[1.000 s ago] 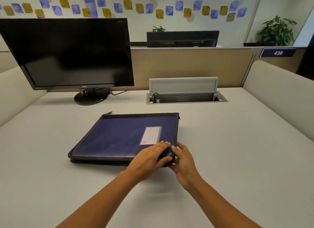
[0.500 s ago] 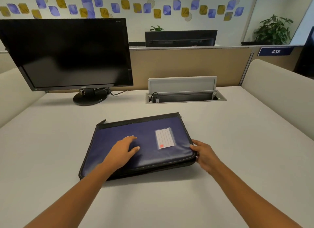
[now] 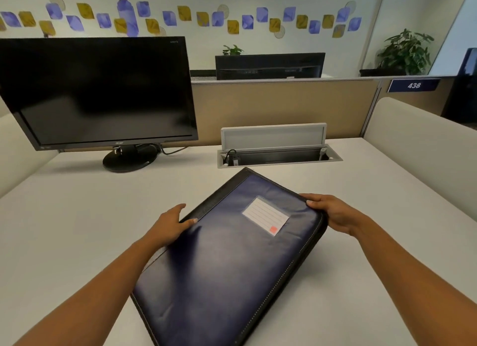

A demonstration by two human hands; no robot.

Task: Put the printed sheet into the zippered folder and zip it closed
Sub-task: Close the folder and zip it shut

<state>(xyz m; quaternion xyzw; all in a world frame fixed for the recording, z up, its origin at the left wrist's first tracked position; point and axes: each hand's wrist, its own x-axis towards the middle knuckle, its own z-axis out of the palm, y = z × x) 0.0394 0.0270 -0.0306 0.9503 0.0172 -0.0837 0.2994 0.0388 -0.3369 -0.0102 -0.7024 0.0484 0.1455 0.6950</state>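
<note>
A dark blue zippered folder [image 3: 227, 263] with black edging lies closed on the white desk, turned diagonally, one corner pointing toward the back. A white lined label with a red mark [image 3: 265, 215] sits in a clear pocket on its cover. My left hand [image 3: 170, 225] grips the folder's left edge, thumb on the cover. My right hand [image 3: 333, 212] grips the right edge near the far corner. The printed sheet is not visible.
A black monitor [image 3: 98, 92] on a round stand sits at the back left. A cable box with a raised lid [image 3: 273, 149] is set into the desk [image 3: 77, 229] behind the folder. Cream partitions border both sides.
The folder has swung from lying sideways to diagonal and come closer to me. My left hand left the cover for the left edge; my right hand slid further along the right edge.
</note>
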